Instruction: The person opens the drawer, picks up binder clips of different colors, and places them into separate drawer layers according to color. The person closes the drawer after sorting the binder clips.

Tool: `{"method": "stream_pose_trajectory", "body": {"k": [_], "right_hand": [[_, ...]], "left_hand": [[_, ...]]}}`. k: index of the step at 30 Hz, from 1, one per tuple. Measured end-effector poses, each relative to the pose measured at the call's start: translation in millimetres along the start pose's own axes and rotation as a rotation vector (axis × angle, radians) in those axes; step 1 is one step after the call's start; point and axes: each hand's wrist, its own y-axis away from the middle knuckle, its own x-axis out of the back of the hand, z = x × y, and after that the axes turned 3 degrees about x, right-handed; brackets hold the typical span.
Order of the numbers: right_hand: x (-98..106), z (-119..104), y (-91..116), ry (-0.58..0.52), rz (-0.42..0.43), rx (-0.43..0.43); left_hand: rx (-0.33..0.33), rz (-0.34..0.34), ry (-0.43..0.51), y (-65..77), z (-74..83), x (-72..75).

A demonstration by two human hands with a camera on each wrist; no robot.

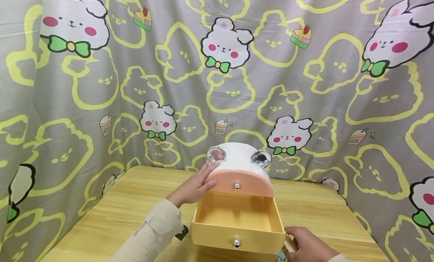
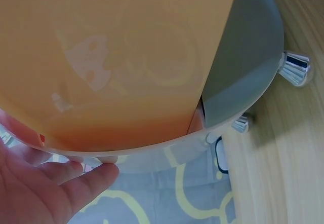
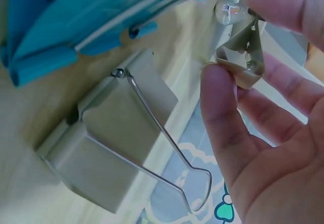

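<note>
A small drawer box [image 1: 234, 152] with a white shell and silvery round ears stands on the table. Its peach upper drawer [image 1: 223, 183] is closed; the yellow lower drawer [image 1: 213, 233] is pulled out, with nothing in it. My left hand [image 1: 191, 188] rests against the box's left side, fingers nearly straight and thumb by the peach front. Beside the yellow drawer's right front corner is my right hand [image 1: 306, 245]. It pinches a small gold-beige binder clip [image 3: 248, 78] between its fingertips in the right wrist view, close to a silver knob [image 3: 228, 13].
On the wooden table [image 1: 145, 190], a large beige binder clip [image 3: 111, 148] and a blue one [image 3: 48, 69] lie near the right hand. A black object [image 1: 182, 232] sits left of the yellow drawer. A patterned curtain [image 1: 190, 92] hangs behind.
</note>
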Motion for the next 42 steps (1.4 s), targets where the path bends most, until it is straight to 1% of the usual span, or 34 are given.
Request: {"method": "stream_pose_trajectory", "body": {"k": [3,5,11,15,18,21,27,34,37,42], "right_hand": [[0.8,0.2,0.5,0.050,0.032,0.019],[1.7,0.5,1.3,0.061,0.048,0.022],[5.2,1.4,3.4,0.075,0.063,0.006],[7.4,0.2,4.6,0.096,0.065,-0.016],[8.9,-0.6,5.8,0.088,0.064,-0.044],[10.7,-1.1,6.6,0.096,0.070,-0.051],[13.4,-0.6,7.4,0.123,0.079,-0.027],[16.9,-0.8,8.6,0.103,0.082,-0.019],[18.0,-0.9,9.2,0.127,0.094,-0.009],[20.7,-2.1,11.1,0.163,0.124,0.000]], "left_hand": [[0.006,0.004,0.000,0.7,-0.1,-0.1],[0.007,0.004,0.002,1.0,0.1,-0.1],[0.002,0.004,0.006,1.2,1.9,-0.2],[-0.003,0.003,0.006,1.1,2.5,-0.4],[-0.003,0.005,0.007,1.3,2.4,-0.6],[-0.001,0.007,0.008,1.4,2.1,-0.5],[-0.005,0.008,0.001,0.7,1.0,-0.4],[0.005,0.005,-0.002,1.3,0.1,0.0],[0.006,0.003,0.001,1.8,0.8,0.0],[-0.015,0.005,0.005,1.1,1.7,0.1]]}}
